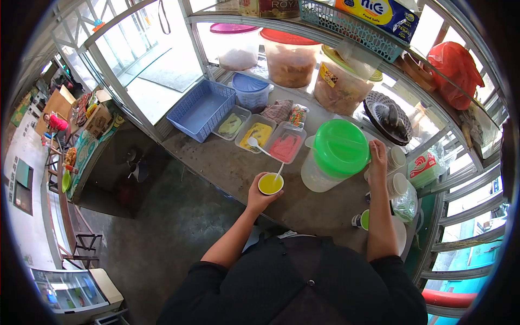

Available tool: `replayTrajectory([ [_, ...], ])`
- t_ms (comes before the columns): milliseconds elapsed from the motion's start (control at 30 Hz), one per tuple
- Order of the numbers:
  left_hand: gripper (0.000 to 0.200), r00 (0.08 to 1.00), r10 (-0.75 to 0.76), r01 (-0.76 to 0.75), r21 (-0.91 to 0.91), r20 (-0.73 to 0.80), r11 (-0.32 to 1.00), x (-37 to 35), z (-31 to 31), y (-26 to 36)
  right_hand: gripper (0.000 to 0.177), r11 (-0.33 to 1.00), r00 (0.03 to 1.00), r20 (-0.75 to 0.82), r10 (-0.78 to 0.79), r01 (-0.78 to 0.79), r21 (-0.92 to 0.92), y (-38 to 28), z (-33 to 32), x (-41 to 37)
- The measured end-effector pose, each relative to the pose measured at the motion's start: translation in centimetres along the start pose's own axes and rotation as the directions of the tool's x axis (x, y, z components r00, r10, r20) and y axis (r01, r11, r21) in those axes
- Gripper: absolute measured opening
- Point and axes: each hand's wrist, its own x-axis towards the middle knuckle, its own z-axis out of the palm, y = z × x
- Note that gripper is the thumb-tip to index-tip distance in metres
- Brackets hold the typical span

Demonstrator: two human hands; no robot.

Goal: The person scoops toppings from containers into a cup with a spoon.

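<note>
My left hand (258,197) is wrapped round a paper cup (271,184) of yellow liquid near the counter's front edge. A thin white handle (279,171) sticks up out of the cup. My right hand (377,158) grips the side of a clear plastic pitcher (319,176), where its handle is mostly hidden. The pitcher stands upright under its green lid (340,147). Beyond the cup sit open tubs of pink powder (284,146), yellow powder (257,134) and pale green powder (232,123). A white spoon (253,142) rests over the yellow and pink tubs.
A blue basket (187,116) and a lidded blue container (251,89) stand at the back left. Large food tubs (290,59) line the back. Stacked paper cups (398,185) and a small green-filled cup (364,219) are by my right forearm. A shelf (249,21) runs above.
</note>
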Motion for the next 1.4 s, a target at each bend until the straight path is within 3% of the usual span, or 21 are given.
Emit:
replayTrajectory([
  [167,0.074,0.999,0.002,-0.01,0.174,0.05,0.985,0.7,-0.9,0.1,0.022,0.99,0.994,-0.058,-0.095,0.089,-0.105,-1.6,0.9,-1.3],
  [267,0.074,0.997,-0.008,-0.009,0.215,0.078,0.977,0.9,-1.2,0.5,0.015,0.937,0.935,-0.125,-0.333,0.314,-0.153,-0.8,1.3,-2.4],
  [300,0.074,0.996,-0.004,-0.016,0.224,0.087,0.974,1.1,-1.3,0.4,0.012,0.854,0.874,-0.121,-0.47,0.417,-0.31,-1.6,1.7,-3.3],
  [367,0.075,0.995,0.0,-0.025,0.252,0.098,0.968,1.7,-1.6,0.5,0.008,0.588,0.71,-0.043,-0.703,0.546,-0.596,-4.6,3.2,-6.0],
  [467,0.075,0.995,0.002,-0.031,0.276,0.103,0.961,2.8,-2.1,0.9,0.011,0.474,0.64,0.127,-0.758,0.674,-0.567,-5.5,4.5,-9.1],
  [533,0.075,0.994,0.012,-0.04,0.252,0.111,0.967,3.9,-2.9,0.1,0.017,0.451,0.6,0.28,-0.749,0.772,-0.448,-6.7,7.3,-10.6],
  [600,0.077,0.989,0.01,-0.043,0.224,0.148,0.974,4.9,-3.7,-0.3,0.02,0.365,0.559,0.497,-0.663,0.822,-0.437,-6.9,9.7,-12.0],
  [700,0.08,0.97,-0.016,-0.037,0.21,0.242,0.977,6.4,-5.0,-0.5,0.022,0.356,0.507,0.566,-0.65,0.861,-0.363,-7.3,12.7,-12.6],
  [800,0.082,0.935,-0.032,-0.045,0.209,0.352,0.977,7.5,-5.9,-0.4,0.019,0.412,0.552,0.495,-0.671,0.833,-0.37,-7.1,15.0,-11.8],
  [900,0.085,0.892,-0.067,-0.032,0.21,0.447,0.977,8.2,-6.7,-0.2,0.023,0.547,0.681,0.479,-0.554,0.732,-0.407,-5.0,17.4,-12.4],
  [1000,0.086,0.859,-0.082,-0.021,0.194,0.505,0.981,8.6,-7.1,-0.2,0.033,0.772,0.903,0.393,-0.172,0.371,-0.515,-3.5,20.3,-14.8],
  [1067,0.087,0.845,-0.075,-0.034,0.192,0.529,0.981,8.7,-7.2,-0.3,0.045,0.943,0.973,0.211,0.092,-0.017,-0.334,2.2,21.3,-15.1],
  [1100,0.087,0.824,-0.069,-0.05,0.193,0.562,0.98,8.8,-7.6,-0.3,0.051,0.956,0.96,0.145,0.24,-0.208,-0.205,2.8,21.9,-15.1],
  [1200,0.085,0.753,-0.039,-0.085,0.156,0.656,0.984,9.7,-8.3,-0.6,0.053,0.874,0.834,0.261,0.486,-0.466,-0.136,3.8,21.8,-13.5],
  [1300,0.084,0.685,-0.009,-0.068,0.077,0.728,0.995,10.5,-8.8,-1.7,0.038,0.935,0.873,0.341,0.35,-0.345,-0.078,4.0,22.7,-12.7],
  [1400,0.084,0.626,-0.03,-0.016,0.05,0.779,0.999,11.2,-9.2,-2.7,0.027,0.908,0.848,0.357,0.391,-0.293,-0.299,2.5,23.3,-12.9],
])
